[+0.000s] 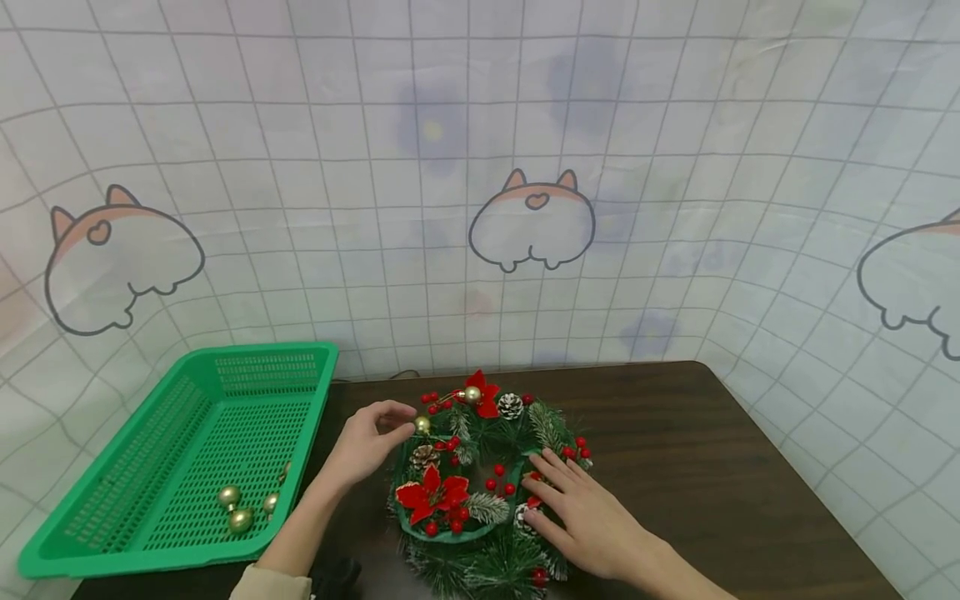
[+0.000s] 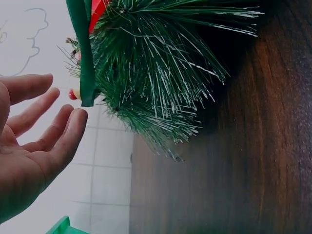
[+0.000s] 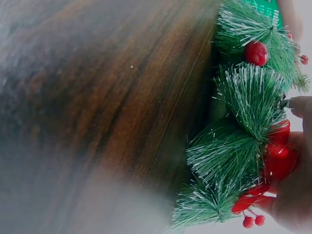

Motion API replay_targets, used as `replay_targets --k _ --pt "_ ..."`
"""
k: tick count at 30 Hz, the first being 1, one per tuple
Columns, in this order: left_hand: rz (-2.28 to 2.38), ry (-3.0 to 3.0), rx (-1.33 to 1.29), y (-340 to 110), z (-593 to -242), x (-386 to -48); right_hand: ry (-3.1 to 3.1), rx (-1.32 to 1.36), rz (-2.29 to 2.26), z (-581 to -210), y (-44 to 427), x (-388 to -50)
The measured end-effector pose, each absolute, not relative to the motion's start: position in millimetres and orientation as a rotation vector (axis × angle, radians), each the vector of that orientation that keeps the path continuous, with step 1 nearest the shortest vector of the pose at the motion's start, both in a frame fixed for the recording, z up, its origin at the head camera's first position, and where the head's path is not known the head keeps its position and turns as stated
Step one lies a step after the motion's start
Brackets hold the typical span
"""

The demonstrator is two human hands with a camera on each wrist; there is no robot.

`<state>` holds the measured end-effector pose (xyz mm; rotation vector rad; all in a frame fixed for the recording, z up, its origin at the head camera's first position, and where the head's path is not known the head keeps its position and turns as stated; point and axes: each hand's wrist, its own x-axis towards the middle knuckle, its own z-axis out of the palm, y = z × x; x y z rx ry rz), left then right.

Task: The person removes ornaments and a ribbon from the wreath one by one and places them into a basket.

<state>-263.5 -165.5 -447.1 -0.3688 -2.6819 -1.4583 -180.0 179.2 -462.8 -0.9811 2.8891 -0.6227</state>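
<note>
A green wreath lies on the dark wooden table, trimmed with red poinsettias, pine cones, red berries and a green ribbon. Two gold balls sit on it: one by the top flower, and a gold ball on its left side. My left hand hovers beside that left ball, fingers loosely bent and apart, with nothing between them in the left wrist view. On the wreath's right side rests my right hand, fingers spread over a red flower and a pine cone; its fingertips are partly hidden.
A green plastic basket stands at the left, with several gold balls in its near right corner. A small black object lies by the left forearm. Behind the table hangs a checked cloth with cartoon prints.
</note>
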Motion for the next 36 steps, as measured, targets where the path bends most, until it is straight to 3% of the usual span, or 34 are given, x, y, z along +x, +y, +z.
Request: replay_targets --k 36 --pt "-1.627 -2.722 -0.477 -163 -457 -286 2.888 -0.982 -0.624 -462 179 -181"
